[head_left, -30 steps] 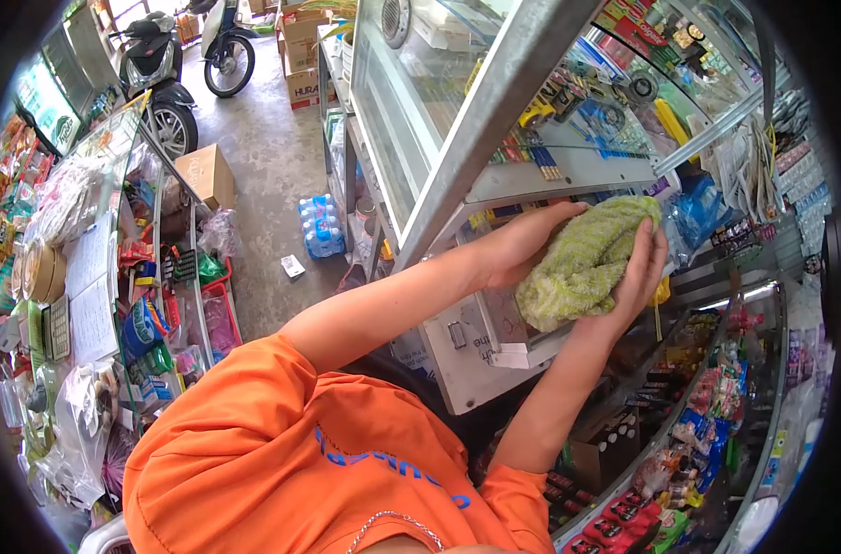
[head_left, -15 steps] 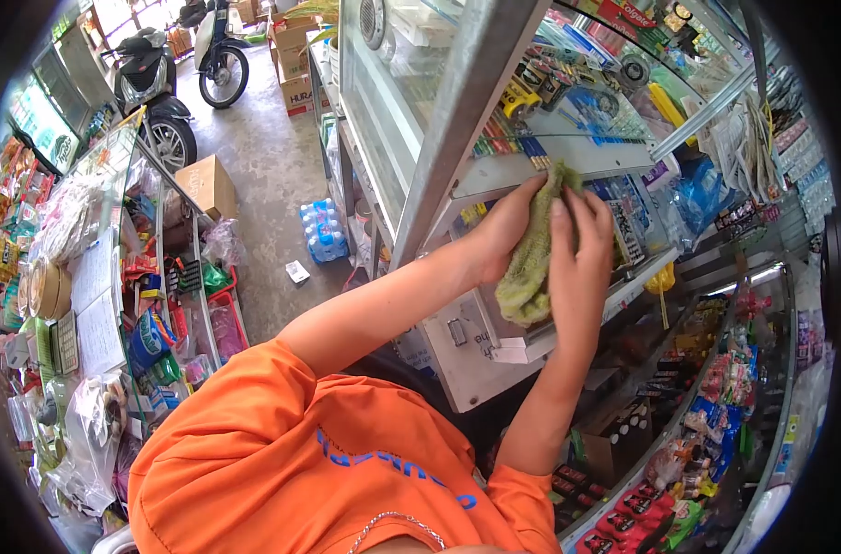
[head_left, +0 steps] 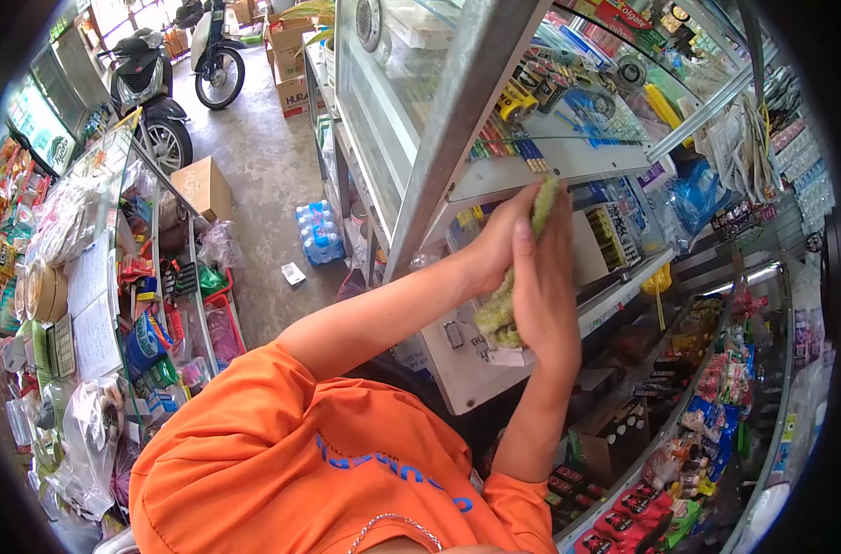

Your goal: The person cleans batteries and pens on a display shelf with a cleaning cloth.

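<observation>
A fuzzy green cloth (head_left: 502, 312) is pressed between my two hands in front of the cabinet shelf. My left hand (head_left: 502, 242) lies along its left side, the fingers partly hidden behind the cloth. My right hand (head_left: 545, 286) is flat against the other side, its fingers together and pointing up toward the shelf edge. The lower end of the cloth hangs out below my palms. Behind the hands is the open lower shelf of the glass cabinet (head_left: 490, 185), with small boxed goods (head_left: 614, 235) inside.
The cabinet's metal post (head_left: 439, 138) rises just left of my hands. Packed snacks (head_left: 716, 406) fill a rack at lower right. A glass counter with an open notebook (head_left: 92, 295) stands at left. On the floor are bottled water (head_left: 320, 233), a carton (head_left: 203, 188) and motorbikes (head_left: 152, 92).
Both hands have shifted slightly down and left with the cloth. The right hand's fingers have straightened and closed together, pressing the cloth flatter; more of the boxed goods behind shows.
</observation>
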Available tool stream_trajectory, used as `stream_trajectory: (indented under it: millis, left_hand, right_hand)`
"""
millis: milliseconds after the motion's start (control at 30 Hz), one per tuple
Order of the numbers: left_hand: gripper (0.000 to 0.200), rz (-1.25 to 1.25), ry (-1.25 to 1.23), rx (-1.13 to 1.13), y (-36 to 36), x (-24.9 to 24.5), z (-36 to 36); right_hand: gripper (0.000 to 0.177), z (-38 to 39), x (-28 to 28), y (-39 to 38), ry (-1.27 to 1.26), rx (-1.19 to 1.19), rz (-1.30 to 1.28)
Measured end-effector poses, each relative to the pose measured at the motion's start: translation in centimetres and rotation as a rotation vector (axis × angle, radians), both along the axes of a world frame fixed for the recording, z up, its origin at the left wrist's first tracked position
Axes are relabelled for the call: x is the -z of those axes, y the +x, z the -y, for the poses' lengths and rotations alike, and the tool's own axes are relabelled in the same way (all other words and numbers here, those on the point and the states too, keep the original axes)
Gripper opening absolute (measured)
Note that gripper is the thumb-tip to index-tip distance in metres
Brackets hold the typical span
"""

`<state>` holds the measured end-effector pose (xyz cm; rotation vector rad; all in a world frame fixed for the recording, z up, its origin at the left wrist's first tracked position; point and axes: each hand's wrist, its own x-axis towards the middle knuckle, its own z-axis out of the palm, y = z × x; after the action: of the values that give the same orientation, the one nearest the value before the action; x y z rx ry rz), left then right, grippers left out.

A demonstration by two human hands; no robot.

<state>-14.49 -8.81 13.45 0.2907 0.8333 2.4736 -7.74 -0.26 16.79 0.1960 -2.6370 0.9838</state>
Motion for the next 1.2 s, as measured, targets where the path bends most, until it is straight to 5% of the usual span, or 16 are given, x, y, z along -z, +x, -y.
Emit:
stream_trajectory:
  millis: [100, 200, 333, 400, 500, 667, 733, 833, 967, 1033, 1200]
  left_hand:
    - [0.052, -0.067, -0.093, 0.208, 0.1, -0.4, 0.2]
    - [0.054, -0.077, -0.035, 0.16, 0.2, 0.4, -0.4]
    - [0.059, 0.011, 0.074, 0.225, -1.1, 1.1, -0.5]
    - [0.066, 0.071, 0.058, 0.287, 0.5, -0.3, -0.2]
    - [0.071, -0.014, -0.002, 0.064, 3.3, -3.2, -0.7]
    - [0.07, 0.168, 0.11, 0.242, 1.0, -1.7, -0.7]
    - [0.073, 0.01, 0.083, 0.103, 3.8, -3.6, -0.4]
    - [0.07, 0.053, 0.14, 0.186, 3.1, -2.5, -0.8]
    - [0.056, 0.185, 0.165, 0.174, 1.6, -3.6, 0.8]
    - [0.048, 0.182, -0.049, 0.038, 1.0, -2.9, 0.7]
    - [0.043, 0.001, -0.136, -0.03, 0.7, -1.8, 0.3]
  right_hand:
    - [0.083, -1.2, -0.2, -0.5, -0.081, 0.006, -0.01]
    - [0.083, -0.7, 0.0, -0.9, -0.064, 0.133, -0.042]
    - [0.082, 0.3, 0.8, 0.8, 0.021, 0.021, -0.019]
    - [0.081, -0.4, 0.4, 1.0, -0.128, 0.058, 0.001]
    - [0.08, -0.5, -1.4, 1.1, -0.241, 0.167, -0.044]
    - [0.081, 0.4, -0.5, 1.8, -0.09, 0.107, -0.07]
    - [0.08, -1.1, -1.0, 1.1, -0.154, 0.141, -0.085]
    - [0.08, -1.8, -0.5, 0.3, -0.341, 0.15, -0.004]
    - [0.08, 0.3, 1.1, 2.2, -0.074, 0.061, -0.018]
    - [0.079, 0.2, 0.7, 3.0, -0.014, 0.066, -0.002]
    - [0.075, -0.9, -0.1, 3.8, 0.109, 0.144, 0.023]
